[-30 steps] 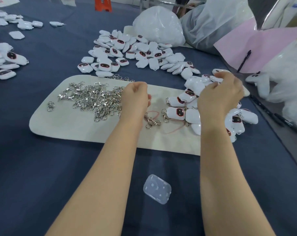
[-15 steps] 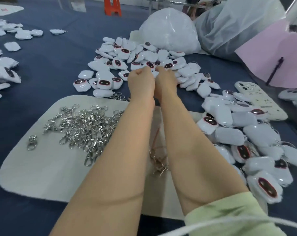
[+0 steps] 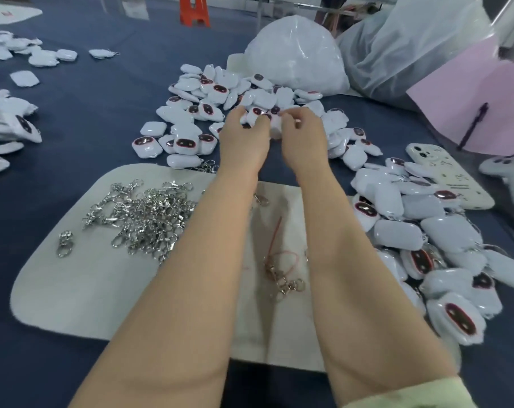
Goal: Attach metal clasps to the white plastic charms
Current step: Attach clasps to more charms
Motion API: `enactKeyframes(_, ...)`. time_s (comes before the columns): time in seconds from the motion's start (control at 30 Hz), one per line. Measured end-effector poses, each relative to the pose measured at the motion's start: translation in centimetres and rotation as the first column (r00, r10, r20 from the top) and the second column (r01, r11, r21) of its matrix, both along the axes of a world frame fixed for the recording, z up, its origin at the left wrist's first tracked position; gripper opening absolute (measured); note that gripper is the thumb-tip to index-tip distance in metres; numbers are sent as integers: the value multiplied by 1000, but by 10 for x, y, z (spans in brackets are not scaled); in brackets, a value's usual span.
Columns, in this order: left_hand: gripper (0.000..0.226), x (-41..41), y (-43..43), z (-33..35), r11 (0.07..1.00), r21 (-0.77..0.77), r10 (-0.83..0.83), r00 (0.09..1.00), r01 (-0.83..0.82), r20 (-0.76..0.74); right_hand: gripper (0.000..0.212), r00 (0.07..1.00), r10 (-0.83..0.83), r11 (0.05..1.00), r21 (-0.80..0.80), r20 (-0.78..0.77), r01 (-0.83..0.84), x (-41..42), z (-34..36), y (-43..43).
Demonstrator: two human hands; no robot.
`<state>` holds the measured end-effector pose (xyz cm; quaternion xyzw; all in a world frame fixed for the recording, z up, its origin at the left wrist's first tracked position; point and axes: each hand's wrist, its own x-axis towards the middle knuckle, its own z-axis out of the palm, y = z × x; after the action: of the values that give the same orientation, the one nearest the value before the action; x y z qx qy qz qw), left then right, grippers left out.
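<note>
The white charm point(image 3: 274, 129) is at the near edge of the far charm pile point(image 3: 220, 95). Your left hand point(image 3: 244, 136) and right hand point(image 3: 304, 136) both grip it with curled fingers. The metal clasps point(image 3: 143, 213) lie on the white mat point(image 3: 73, 290), left of your forearms.

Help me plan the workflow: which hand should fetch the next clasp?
Probably the left hand: the clasp pile lies on the mat left of that forearm; the right hand would have to cross.

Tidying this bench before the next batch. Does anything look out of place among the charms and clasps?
A phone in a white case lies at the right edge of the charm pile, blending in. On the mat, a pink cord with clasps lies apart from the silver clasp heap.
</note>
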<state>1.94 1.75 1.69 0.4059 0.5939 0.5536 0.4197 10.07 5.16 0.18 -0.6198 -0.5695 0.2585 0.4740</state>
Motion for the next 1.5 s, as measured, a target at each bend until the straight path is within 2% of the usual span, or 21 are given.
enactKeyframes(0.1,42,-10,-22,3,995,49,-89,996,90,-25,18,986,162,987,10,-29,-162,1,14,-32)
enactKeyframes(0.27,27,-23,-70,-7,980,17,-194,975,197,-107,16,991,49,996,-63,-127,-57,3,9,-80)
enactKeyframes(0.33,19,-28,-87,-13,987,-3,-158,987,158,-26,11,993,3,997,-74,-118,-11,6,-1,-95)
enactKeyframes(0.4,10,-31,-103,-19,995,-20,-95,979,101,181,15,994,3,999,-40,111,2,7,-13,-108)
enactKeyframes(0.43,15,-31,-109,-22,997,-25,-68,960,77,271,22,969,42,999,-40,243,-34,5,-19,-114)
enactKeyframes(0.5,18,-28,-120,-27,998,-32,-30,908,48,418,34,856,205,979,-117,474,-170,-5,-30,-122)
enactKeyframes(0.57,18,-24,-127,-29,1000,-21,-8,877,21,480,38,687,306,952,-206,659,-226,-15,-38,-126)
enactKeyframes(0.6,19,-24,-128,-30,1000,-20,-1,886,12,464,38,647,300,954,-213,701,-212,-16,-39,-127)
enactKeyframes(0.63,19,-25,-128,-30,1000,-21,1,906,8,422,36,655,271,963,-196,706,-187,-17,-39,-129)
enactKeyframes(0.7,14,-27,-126,-31,1000,-28,5,932,5,362,28,697,194,981,-126,690,-148,-16,-38,-131)
enactKeyframes(0.8,8,-29,-122,-33,999,-42,34,938,-21,346,20,690,132,991,-75,712,-112,-18,-39,-137)
enactKeyframes(0.93,19,-27,-121,-36,999,-9,46,965,-46,258,23,685,183,983,-127,705,-132,-19,-40,-143)
enactKeyframes(1.03,20,-26,-120,-37,999,2,35,955,-37,294,26,719,207,978,-136,663,-156,-18,-36,-145)
enactKeyframes(1.17,20,-29,-117,-37,999,2,50,952,-53,302,25,683,260,965,-198,682,-169,-18,-33,-144)
enactKeyframes(1.37,20,-34,-113,-39,998,5,59,956,-63,287,20,748,280,959,-218,602,-184,-16,-32,-142)
enactKeyframes(1.43,19,-34,-113,-40,998,10,53,965,-57,257,14,854,272,960,-193,444,-205,-11,-31,-142)
enactKeyframes(1.5,20,-33,-114,-40,999,18,36,976,-41,217,7,958,214,972,-135,189,-191,-4,-27,-141)
